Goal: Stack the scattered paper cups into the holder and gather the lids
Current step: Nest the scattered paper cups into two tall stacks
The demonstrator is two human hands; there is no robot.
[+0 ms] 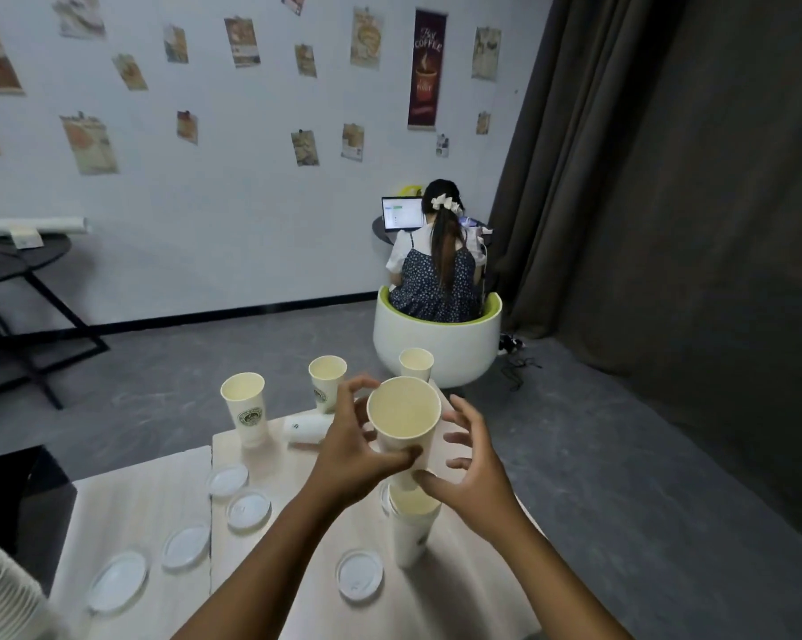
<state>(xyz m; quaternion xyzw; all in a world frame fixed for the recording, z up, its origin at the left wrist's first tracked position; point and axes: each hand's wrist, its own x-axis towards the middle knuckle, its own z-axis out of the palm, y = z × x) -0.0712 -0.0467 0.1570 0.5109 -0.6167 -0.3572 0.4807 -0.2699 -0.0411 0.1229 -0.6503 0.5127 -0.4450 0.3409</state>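
The raised paper cup (403, 420) was held upright, mouth toward the camera, directly above the stacked cups (410, 524) that stood on the tabletop (292, 570). Its base hung just over the open mouth of that stack, not yet seated in it. The left hand (355, 448) gripped the raised cup, its thumb pressed across the lower wall and the other fingers (357, 385) curled round the far side near the rim. The right hand (470, 464) was beside the cup with its fingers spread and loosely bent; its thumb tip reached the cup's base, but whether it truly pressed there or only hovered could not be told.

Whether the stack sat in a holder was unclear; only cup walls showed below the hands.

Beyond the stack, toward the far edge of the tabletop, three cups stood upright and apart: the left cup (246, 408), the middle cup (327, 381) and the far right cup (416, 363). A fallen cup (306, 429) lay on its side between the left cup and the hands.

The lids remained scattered flat. One lid (359, 576) lay just left of the stack's foot, and four more ran in a loose line further left: (227, 480), (248, 509), (186, 546) and (118, 582).

Judged from this, the stacking looked well begun but under half finished: a few cups were nested, one was about to join, four waited. The gathering of lids appeared not started.
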